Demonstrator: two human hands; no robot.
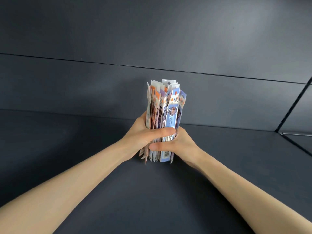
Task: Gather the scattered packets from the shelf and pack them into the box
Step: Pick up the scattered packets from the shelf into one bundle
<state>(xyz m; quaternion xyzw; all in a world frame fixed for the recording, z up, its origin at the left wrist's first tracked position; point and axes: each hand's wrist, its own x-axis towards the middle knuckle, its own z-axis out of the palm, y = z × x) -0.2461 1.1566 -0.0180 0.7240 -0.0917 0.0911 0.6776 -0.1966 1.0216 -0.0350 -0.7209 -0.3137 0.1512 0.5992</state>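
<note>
A thick bundle of several long, narrow packets point(166, 105), blue, purple, orange and white, stands upright on the dark shelf point(67, 141) in the middle of the head view. Both hands clasp its lower half. My left hand point(143, 134) wraps it from the left, thumb laid across the front. My right hand point(180, 146) wraps it from the right, thumb across the front just below the left thumb. The packets' bottom ends stick out below my hands, at or just above the shelf surface. No box is in view.
The shelf is a dark grey flat surface with a dark grey back panel point(152, 39) behind the bundle. A seam and a neighbouring shelf section point(297, 139) lie at the far right.
</note>
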